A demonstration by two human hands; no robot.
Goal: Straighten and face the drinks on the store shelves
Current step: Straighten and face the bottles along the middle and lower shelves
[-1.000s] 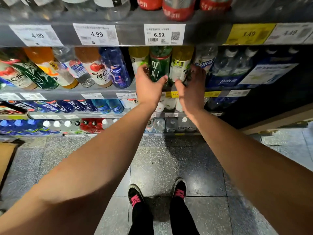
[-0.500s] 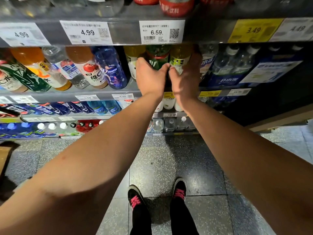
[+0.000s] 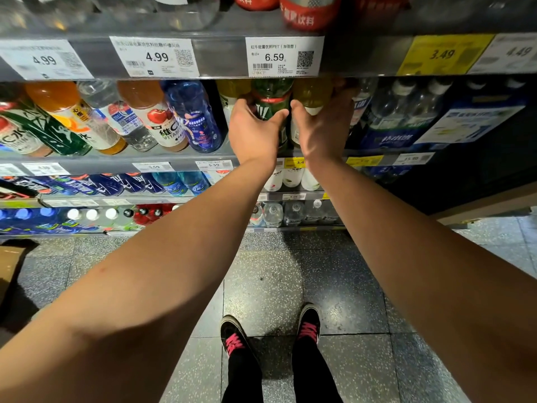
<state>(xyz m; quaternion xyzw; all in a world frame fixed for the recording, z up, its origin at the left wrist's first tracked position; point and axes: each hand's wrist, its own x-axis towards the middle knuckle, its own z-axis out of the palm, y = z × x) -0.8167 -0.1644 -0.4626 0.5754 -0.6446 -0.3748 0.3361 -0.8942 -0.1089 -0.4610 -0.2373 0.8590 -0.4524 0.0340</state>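
Observation:
On the second shelf (image 3: 180, 159) a green bottle (image 3: 271, 96) with a red band stands between a pale-labelled yellow bottle (image 3: 232, 93) on its left and a yellow-green bottle (image 3: 312, 93) on its right. My left hand (image 3: 252, 132) wraps the green bottle, fingers on its left side and thumb on its right. My right hand (image 3: 322, 126) grips the yellow-green bottle, thumb on the left and fingers curled behind its right side. The lower halves of both bottles are hidden behind my hands.
Left of my hands stand a blue bottle (image 3: 193, 117) and orange and clear drinks leaning left. To the right sits a wrapped pack of water bottles (image 3: 406, 117). The upper shelf rail (image 3: 220, 56) with price tags hangs just above my fingers. A cardboard box (image 3: 8, 266) lies on the floor at left.
Both hands have slid up the bottles and moved slightly apart. A second ago they were lower and open against the bottles; half a second ago they were pressed together.

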